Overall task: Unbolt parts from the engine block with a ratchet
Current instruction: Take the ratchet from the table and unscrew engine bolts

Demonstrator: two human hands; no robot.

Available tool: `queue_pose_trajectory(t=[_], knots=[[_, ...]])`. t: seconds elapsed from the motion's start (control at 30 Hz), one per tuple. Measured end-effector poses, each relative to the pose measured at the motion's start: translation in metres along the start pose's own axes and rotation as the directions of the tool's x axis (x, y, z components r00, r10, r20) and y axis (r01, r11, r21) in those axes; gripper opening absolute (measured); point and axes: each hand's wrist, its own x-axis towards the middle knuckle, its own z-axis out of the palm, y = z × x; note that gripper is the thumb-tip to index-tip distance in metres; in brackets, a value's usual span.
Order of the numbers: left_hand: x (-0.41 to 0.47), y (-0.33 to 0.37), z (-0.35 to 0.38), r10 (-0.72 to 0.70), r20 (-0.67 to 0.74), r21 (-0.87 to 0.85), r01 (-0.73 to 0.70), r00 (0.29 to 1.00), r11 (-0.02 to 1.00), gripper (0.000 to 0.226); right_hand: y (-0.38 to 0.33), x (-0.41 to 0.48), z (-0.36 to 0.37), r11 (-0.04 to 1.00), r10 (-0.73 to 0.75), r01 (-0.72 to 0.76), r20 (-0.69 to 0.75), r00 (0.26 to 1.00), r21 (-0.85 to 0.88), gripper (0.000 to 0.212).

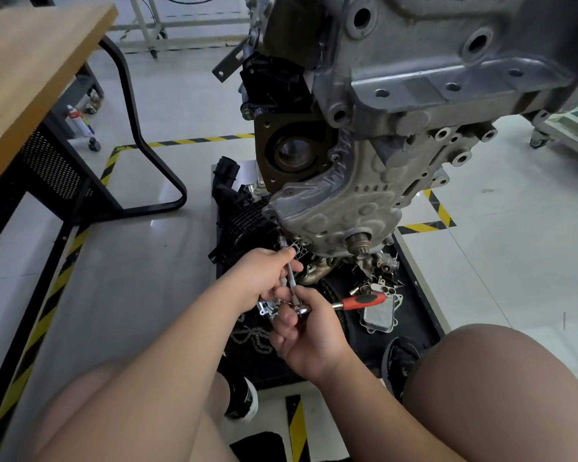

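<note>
A grey engine block (414, 95) hangs on a stand above a black floor tray (417, 295). Its cast front cover (334, 208) reaches down to a crank stub (359, 243). A ratchet with a red and black handle (364, 301) carries a long chrome extension (291, 275) that runs up to the cover's lower left edge. My left hand (264, 273) pinches the extension near its upper part. My right hand (309, 338) grips the ratchet head at the extension's lower end. The socket tip sits at the cover's edge; the bolt itself is hidden.
Loose bolts, brackets and a finned metal cooler (379, 315) lie in the tray. A black plastic manifold (244, 221) rests at the tray's left. A wooden table (30, 78) with black legs stands left. Yellow-black tape (40, 321) marks the floor. My knees fill the bottom.
</note>
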Motion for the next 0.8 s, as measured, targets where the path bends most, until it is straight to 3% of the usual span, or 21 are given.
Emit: queue_pose_trajectory(t=[0.1, 0.2, 0.3, 0.4, 0.47, 0.57, 0.63, 0.7, 0.8], knots=[[-0.005, 0.0, -0.001, 0.01, 0.032, 0.064, -0.012, 0.999, 0.998, 0.033, 0.003, 0.001, 0.004, 0.988, 0.02, -0.027, 0.047, 0.999, 0.15, 0.044], [-0.004, 0.001, -0.002, 0.051, -0.009, 0.167, -0.049, 0.999, 0.985, 0.032, 0.006, 0.001, 0.008, 0.961, 0.037, -0.054, 0.066, 0.997, 0.271, 0.037], [-0.004, -0.002, 0.0, 0.083, -0.032, 0.229, -0.074, 0.996, 0.971, 0.035, 0.007, 0.0, 0.008, 0.957, 0.032, -0.051, 0.071, 0.997, 0.287, 0.037], [-0.004, -0.003, 0.0, 0.095, -0.027, 0.235, -0.086, 0.995, 0.968, 0.036, 0.009, 0.001, 0.008, 0.991, -0.022, 0.026, -0.027, 0.999, 0.133, 0.04], [-0.006, -0.003, 0.001, 0.12, -0.025, 0.233, -0.11, 0.992, 0.966, 0.037, 0.01, 0.0, 0.007, 0.988, -0.134, 0.123, -0.127, 0.983, -0.095, 0.038], [-0.008, -0.003, 0.001, 0.216, -0.082, 0.341, -0.176, 0.973, 0.923, 0.04, 0.01, -0.003, 0.009, 0.817, -0.377, 0.248, -0.156, 0.913, -0.52, 0.036], [-0.009, -0.003, 0.002, 0.264, -0.11, 0.388, -0.203, 0.958, 0.899, 0.041, 0.013, -0.004, 0.007, 0.657, -0.496, 0.303, -0.093, 0.863, -0.691, 0.034], [-0.009, -0.004, 0.003, 0.273, -0.127, 0.378, -0.208, 0.954, 0.902, 0.04, 0.015, -0.007, 0.007, 0.57, -0.566, 0.344, -0.053, 0.822, -0.746, 0.021], [-0.009, -0.004, 0.006, 0.273, -0.173, 0.349, -0.2, 0.946, 0.915, 0.041, 0.019, -0.011, 0.006, 0.603, -0.597, 0.392, -0.066, 0.8, -0.695, 0.009]])
